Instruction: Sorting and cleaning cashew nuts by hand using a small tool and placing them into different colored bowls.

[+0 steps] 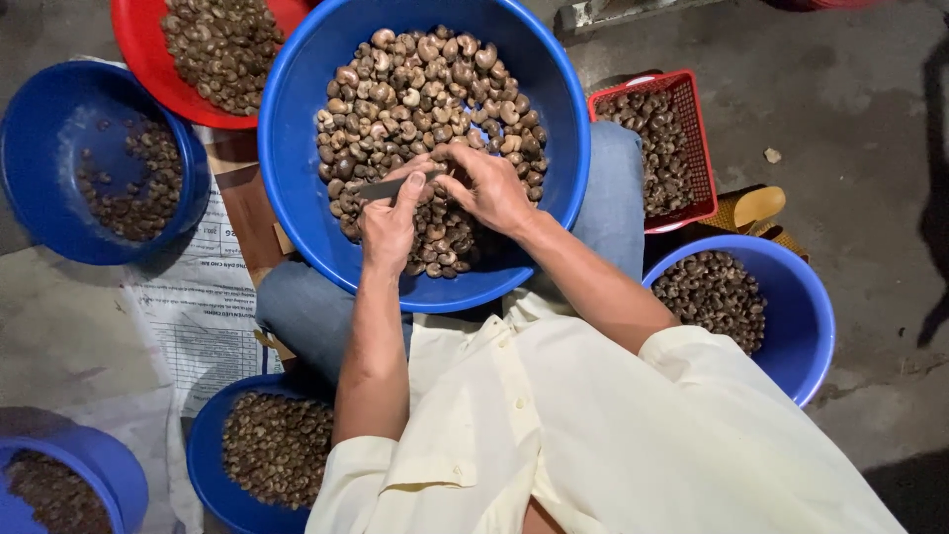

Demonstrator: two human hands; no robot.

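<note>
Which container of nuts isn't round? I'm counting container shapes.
The red mesh basket beside the person's knee: it is rectangular with slotted walls, while the blue bowls, like the big one under the hands, are round.

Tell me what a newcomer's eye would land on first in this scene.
The big blue basin on the person's lap, heaped with brown nuts, dominates the middle of the view. Over it the left hand holds a small knife, while the right hand meets it at the blade. Around them stand more nut-filled containers: a red bowl at upper left and a red crate at right.
</note>
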